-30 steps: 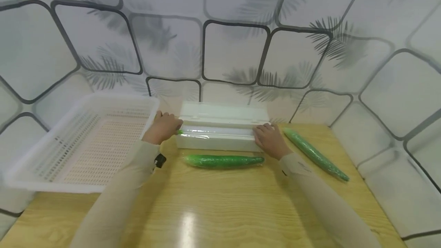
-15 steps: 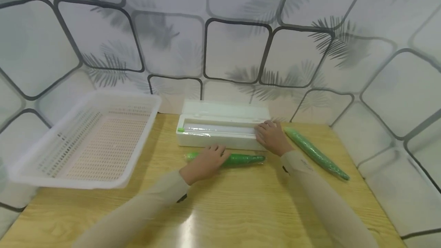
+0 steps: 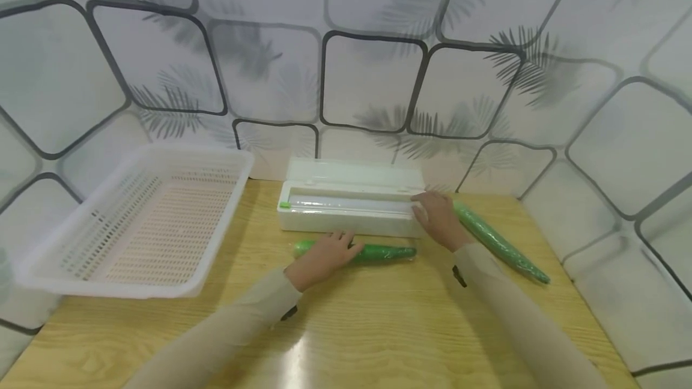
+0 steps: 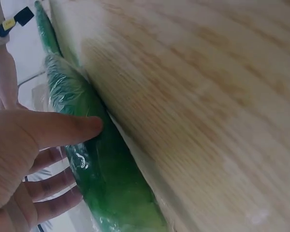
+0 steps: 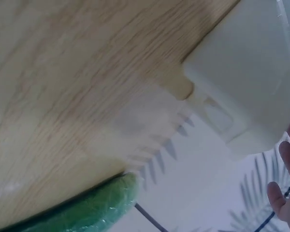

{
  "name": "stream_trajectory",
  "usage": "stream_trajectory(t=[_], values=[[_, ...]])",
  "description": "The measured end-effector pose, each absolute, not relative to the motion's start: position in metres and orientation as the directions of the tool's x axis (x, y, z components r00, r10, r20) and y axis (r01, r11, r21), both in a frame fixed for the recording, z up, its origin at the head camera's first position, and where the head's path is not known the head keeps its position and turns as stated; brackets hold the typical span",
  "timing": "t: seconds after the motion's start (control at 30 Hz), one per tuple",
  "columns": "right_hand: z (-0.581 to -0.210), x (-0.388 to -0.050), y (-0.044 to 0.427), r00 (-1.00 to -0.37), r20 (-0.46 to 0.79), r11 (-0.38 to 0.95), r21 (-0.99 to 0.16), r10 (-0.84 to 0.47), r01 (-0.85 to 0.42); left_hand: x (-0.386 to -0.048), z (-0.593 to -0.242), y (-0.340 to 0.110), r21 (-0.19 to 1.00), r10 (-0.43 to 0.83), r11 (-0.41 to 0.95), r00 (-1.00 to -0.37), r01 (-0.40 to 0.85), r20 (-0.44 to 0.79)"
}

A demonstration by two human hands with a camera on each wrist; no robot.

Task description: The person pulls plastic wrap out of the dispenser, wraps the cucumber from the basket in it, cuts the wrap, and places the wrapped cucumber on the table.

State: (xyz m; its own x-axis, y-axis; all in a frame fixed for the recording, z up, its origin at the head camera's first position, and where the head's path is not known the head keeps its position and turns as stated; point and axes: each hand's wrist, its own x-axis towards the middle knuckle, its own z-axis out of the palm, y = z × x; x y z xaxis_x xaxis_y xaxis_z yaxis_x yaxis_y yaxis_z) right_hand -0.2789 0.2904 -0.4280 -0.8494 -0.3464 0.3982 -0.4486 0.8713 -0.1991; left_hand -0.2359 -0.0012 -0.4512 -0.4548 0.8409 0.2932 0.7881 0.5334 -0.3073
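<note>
My left hand [image 3: 324,257] holds a cucumber wrapped in clear film [image 4: 101,164] that lies in front of the white cling film box [image 3: 346,222]. The left wrist view shows the thumb on one side of it and the fingers on the other. At the box's right end is my right hand [image 3: 439,218], its fingers loosely bent and holding nothing. Whether these fingers touch the box's end is hard to tell. The box's lid [image 3: 354,171] is raised, and a film roll lies inside. A small green slider [image 3: 285,204] sits at its left end.
A second wrapped cucumber [image 3: 503,245] lies slantwise to the right of the right hand. On the left stands a white perforated basket [image 3: 221,245]. Patterned wall covering [image 3: 373,83] rises behind the wooden table [image 3: 378,335].
My left hand has left the box's left end and come down onto the near cucumber. My right hand has shifted slightly right, off the box's front.
</note>
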Motion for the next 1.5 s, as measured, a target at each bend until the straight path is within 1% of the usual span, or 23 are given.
stream_trajectory(t=[0.13, 0.2, 0.3, 0.43, 0.53, 0.6, 0.67, 0.8, 0.93, 1.03, 1.2, 1.3, 1.37, 1.5], values=[[-0.423, -0.266, 0.286, -0.803, 0.436, 0.847, -0.148, -0.407, -0.51, -0.234, -0.451, -0.005, -0.242, 0.842, 0.529, -0.467, 0.814, 0.271], [-0.423, -0.262, 0.285, -0.787, 0.445, 0.842, -0.123, -0.427, -0.526, -0.233, -0.45, -0.007, -0.207, 0.843, 0.524, -0.47, 0.826, 0.261], [-0.426, -0.26, 0.285, -0.774, 0.46, 0.838, -0.106, -0.436, -0.536, -0.231, -0.45, -0.008, -0.164, 0.848, 0.509, -0.459, 0.845, 0.265], [-0.432, -0.254, 0.283, -0.725, 0.497, 0.816, -0.058, -0.476, -0.575, -0.226, -0.447, -0.007, -0.039, 0.844, 0.509, -0.489, 0.86, 0.22], [-0.433, -0.242, 0.275, -0.67, 0.516, 0.78, -0.007, -0.534, -0.626, -0.222, -0.44, -0.006, 0.084, 0.831, 0.536, -0.543, 0.84, 0.122], [-0.433, -0.232, 0.268, -0.644, 0.501, 0.75, 0.013, -0.578, -0.662, -0.221, -0.436, -0.006, 0.148, 0.823, 0.552, -0.565, 0.82, 0.059], [-0.433, -0.222, 0.263, -0.627, 0.465, 0.718, 0.026, -0.624, -0.695, -0.222, -0.432, -0.007, 0.214, 0.813, 0.57, -0.582, 0.793, -0.008], [-0.438, -0.205, 0.256, -0.608, 0.352, 0.66, 0.038, -0.712, -0.75, -0.224, -0.428, -0.008, 0.319, 0.801, 0.589, -0.588, 0.742, -0.113], [-0.443, -0.195, 0.252, -0.609, 0.26, 0.637, 0.028, -0.749, -0.771, -0.226, -0.429, -0.009, 0.379, 0.797, 0.598, -0.574, 0.707, -0.187], [-0.446, -0.192, 0.25, -0.633, 0.218, 0.649, 0.003, -0.743, -0.761, -0.227, -0.431, -0.009, 0.415, 0.796, 0.6, -0.563, 0.684, -0.223], [-0.449, -0.193, 0.246, -0.649, 0.151, 0.65, -0.049, -0.745, -0.758, -0.229, -0.435, -0.01, 0.461, 0.798, 0.595, -0.549, 0.658, -0.246], [-0.45, -0.193, 0.244, -0.659, 0.115, 0.656, -0.065, -0.743, -0.752, -0.228, -0.438, -0.01, 0.467, 0.795, 0.599, -0.552, 0.65, -0.251], [-0.451, -0.194, 0.242, -0.668, 0.099, 0.664, -0.074, -0.738, -0.744, -0.226, -0.439, -0.009, 0.455, 0.787, 0.61, -0.564, 0.649, -0.252], [-0.451, -0.195, 0.238, -0.689, 0.064, 0.685, -0.069, -0.722, -0.725, -0.219, -0.446, -0.009, 0.37, 0.779, 0.621, -0.595, 0.691, -0.197]])
